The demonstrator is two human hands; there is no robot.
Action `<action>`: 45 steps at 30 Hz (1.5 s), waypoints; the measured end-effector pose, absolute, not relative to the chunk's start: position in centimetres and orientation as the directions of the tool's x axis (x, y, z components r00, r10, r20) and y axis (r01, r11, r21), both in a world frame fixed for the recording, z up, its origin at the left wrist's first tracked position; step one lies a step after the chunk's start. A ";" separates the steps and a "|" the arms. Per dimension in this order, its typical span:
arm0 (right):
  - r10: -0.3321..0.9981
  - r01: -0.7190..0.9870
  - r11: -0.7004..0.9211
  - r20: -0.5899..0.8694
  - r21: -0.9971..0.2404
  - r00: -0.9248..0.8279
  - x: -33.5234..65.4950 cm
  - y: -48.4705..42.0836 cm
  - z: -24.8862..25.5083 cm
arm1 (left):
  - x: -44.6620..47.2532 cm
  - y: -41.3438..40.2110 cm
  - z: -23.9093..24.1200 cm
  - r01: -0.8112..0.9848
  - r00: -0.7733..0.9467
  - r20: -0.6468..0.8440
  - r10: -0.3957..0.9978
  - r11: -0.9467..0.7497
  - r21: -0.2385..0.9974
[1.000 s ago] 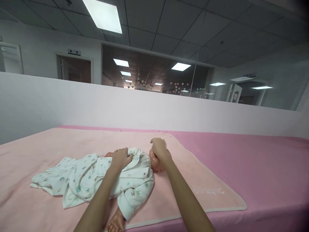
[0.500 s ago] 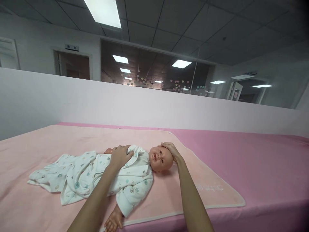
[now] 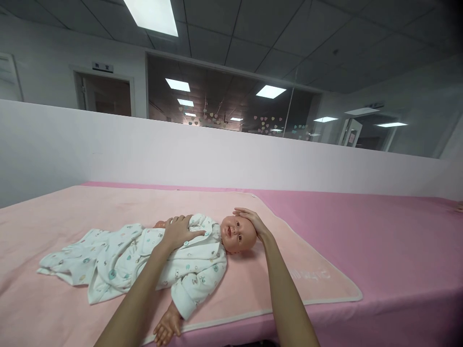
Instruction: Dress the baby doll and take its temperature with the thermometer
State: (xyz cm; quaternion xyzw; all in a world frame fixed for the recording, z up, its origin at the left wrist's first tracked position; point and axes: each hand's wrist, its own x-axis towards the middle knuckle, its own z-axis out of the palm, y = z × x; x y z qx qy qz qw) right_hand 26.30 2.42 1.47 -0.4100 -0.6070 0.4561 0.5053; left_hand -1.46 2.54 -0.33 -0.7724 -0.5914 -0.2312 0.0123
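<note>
A baby doll (image 3: 239, 235) lies on its back, head to the right, its face turned toward me. It wears a white printed gown (image 3: 195, 265) with buttons down the front. My left hand (image 3: 180, 232) rests on the doll's chest with its fingers spread and the thumb apart. Against the top of the bald head lies my right hand (image 3: 255, 221), slightly cupped, its fingers stretched out along the far side. One doll hand (image 3: 168, 327) sticks out of the near sleeve, close to the mat's front edge. The other shows partly beyond my left hand.
A peach mat (image 3: 307, 270) with a pale border lies under the doll, over a pink sheet (image 3: 390, 246). Behind it runs a low white wall (image 3: 217, 159), with a glass window above. At the far right edge is a small skin-coloured shape (image 3: 459, 207), too cut off to name.
My left thumb has spread further out across the gown's front. My right fingers have lifted slightly from the doll's head. The whole view has shifted a little.
</note>
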 end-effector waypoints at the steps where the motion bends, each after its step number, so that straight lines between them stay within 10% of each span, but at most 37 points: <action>1: 0.960 0.041 0.255 0.248 -0.966 -0.128 26.3 2.5 1.4 | -1.5 2.5 -0.3 0.920 0.192 0.369 0.909 -0.298 0.254; 45: 0.959 0.009 0.261 0.258 -0.965 -0.114 26.2 1.9 1.7 | -1.7 2.7 -0.9 0.918 0.189 0.464 0.865 -0.324 0.229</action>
